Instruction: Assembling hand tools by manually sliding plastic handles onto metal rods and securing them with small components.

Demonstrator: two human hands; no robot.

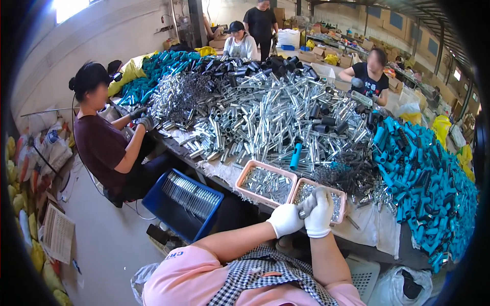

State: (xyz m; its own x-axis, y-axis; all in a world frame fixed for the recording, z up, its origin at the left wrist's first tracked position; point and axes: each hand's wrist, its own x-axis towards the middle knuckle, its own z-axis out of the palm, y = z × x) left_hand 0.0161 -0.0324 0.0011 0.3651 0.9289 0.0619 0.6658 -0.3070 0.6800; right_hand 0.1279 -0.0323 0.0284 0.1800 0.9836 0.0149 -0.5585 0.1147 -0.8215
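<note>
A broad heap of silvery metal parts (265, 117) spreads across the middle of the work table, with black tubes (286, 65) along its far side. A slightly smaller mound of teal parts (429, 188) fills the right, and another teal pile (163, 71) lies far left. A person in a maroon top (102, 137) sits on the left, gloved hands at the heap's edge. Near left, below the table edge, a blue crate (171, 209) holds rows of slim metal rods. Two pink trays stand side by side at the near edge, the left tray (258, 199) and the right tray (339, 217) both holding small metal pieces. The gloved left hand (287, 220) and right hand (319, 214) meet at the right tray's near side, fingers bent together around a grey tubular piece (304, 210); I cannot tell which hand grips it. A short metal tube (352, 223) lies just right of that tray.
</note>
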